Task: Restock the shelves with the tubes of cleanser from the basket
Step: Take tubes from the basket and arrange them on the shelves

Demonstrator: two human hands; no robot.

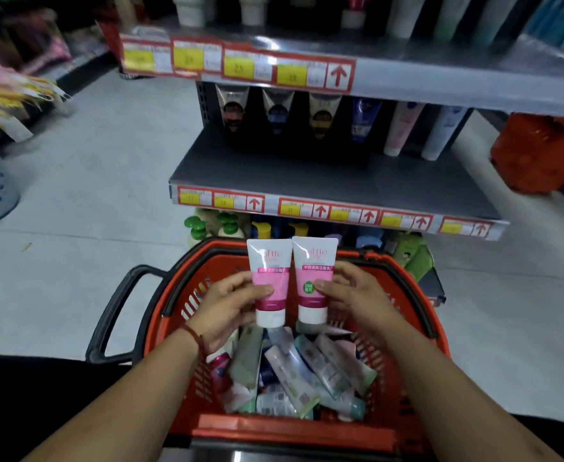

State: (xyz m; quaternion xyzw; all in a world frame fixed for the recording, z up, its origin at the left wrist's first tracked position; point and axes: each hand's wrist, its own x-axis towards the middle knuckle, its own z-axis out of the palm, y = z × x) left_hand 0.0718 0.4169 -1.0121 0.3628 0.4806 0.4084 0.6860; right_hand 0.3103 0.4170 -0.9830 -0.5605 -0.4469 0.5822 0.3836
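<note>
Each grip is closed on one tube: your left hand (229,303) pinches a white-and-pink plastic cleanser tube (270,283) between thumb and fingers, and your right hand (353,293) holds its twin, a second white-and-pink tube with a round green sticker (313,280). Both stand cap-down, side by side and just apart, above the far half of the red plastic shopping basket (307,428).

Inside the basket, a loose heap of mixed pale tubes (310,371) lies below your hands, so by the look of it most of the restocking is left to do. Beyond the basket, the grey metal middle shelf (307,175) shows a wide bare front, with a row of upright tubes (340,123) standing at its back. Neither pink tube has reached a shelf yet.

Both pink tubes carry a red brand name that appears to read "softto", and a pink band of white Chinese characters too small to make out. Red-and-yellow price tags with red arrows (320,211) line the shelf edge above the basket; their figures are blurred.
</note>
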